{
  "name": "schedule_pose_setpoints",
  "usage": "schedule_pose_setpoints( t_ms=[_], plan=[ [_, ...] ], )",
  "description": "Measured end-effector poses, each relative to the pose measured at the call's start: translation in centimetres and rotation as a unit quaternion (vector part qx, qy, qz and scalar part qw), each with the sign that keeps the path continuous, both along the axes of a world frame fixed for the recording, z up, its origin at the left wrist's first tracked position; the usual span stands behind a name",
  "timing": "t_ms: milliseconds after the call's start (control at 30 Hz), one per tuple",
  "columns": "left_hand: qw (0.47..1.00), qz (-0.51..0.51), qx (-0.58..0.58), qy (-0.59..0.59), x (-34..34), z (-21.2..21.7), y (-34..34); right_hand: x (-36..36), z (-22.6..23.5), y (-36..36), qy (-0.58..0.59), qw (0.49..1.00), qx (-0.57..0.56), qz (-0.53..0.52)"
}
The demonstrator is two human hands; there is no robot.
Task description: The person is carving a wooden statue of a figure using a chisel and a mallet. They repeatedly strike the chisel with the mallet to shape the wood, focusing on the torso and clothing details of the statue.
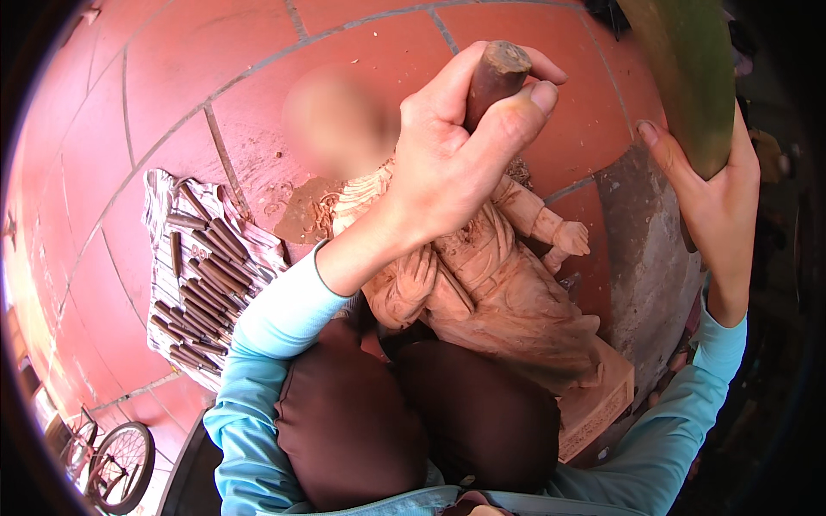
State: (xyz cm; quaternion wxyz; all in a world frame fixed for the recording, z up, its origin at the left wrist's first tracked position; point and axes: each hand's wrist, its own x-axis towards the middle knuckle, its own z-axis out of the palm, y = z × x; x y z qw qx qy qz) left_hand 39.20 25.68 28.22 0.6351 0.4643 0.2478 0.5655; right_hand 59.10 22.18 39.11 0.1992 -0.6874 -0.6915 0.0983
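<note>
Holding brown handle (497, 79), greenish club (695, 82)

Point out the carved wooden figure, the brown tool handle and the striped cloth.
Carved wooden figure (514, 301): head view, on the folds of its robe.
Brown tool handle (495, 84): head view, on its side below the butt end, in the left hand (454, 146).
Striped cloth (159, 267): head view, near its left edge.
</note>
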Motion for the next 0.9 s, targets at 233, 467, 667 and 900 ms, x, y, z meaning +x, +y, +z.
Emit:
schedule_pose_setpoints(
  t_ms=[233, 467, 667, 900],
  plan=[
    [0.999, -0.002, -0.004, -0.044, -0.2, -1.0, -0.5, -1.2, -0.8, 0.7, -0.140, 0.971, 0.117, 0.157],
    [1.000, 0.021, 0.000, -0.021, -0.1, -1.0, 0.0, -0.4, -0.6, 0.7, -0.102, 0.979, 0.089, 0.152],
    [0.996, -0.006, -0.056, -0.063, -0.8, -1.2, 0.9, 0.1, -0.5, 1.1, -0.125, 0.976, 0.099, 0.147],
    [0.991, 0.094, 0.056, -0.082, -1.9, -2.0, 0.6, -0.8, -0.9, 0.3, -0.098, 0.977, 0.091, 0.165]
  ],
)
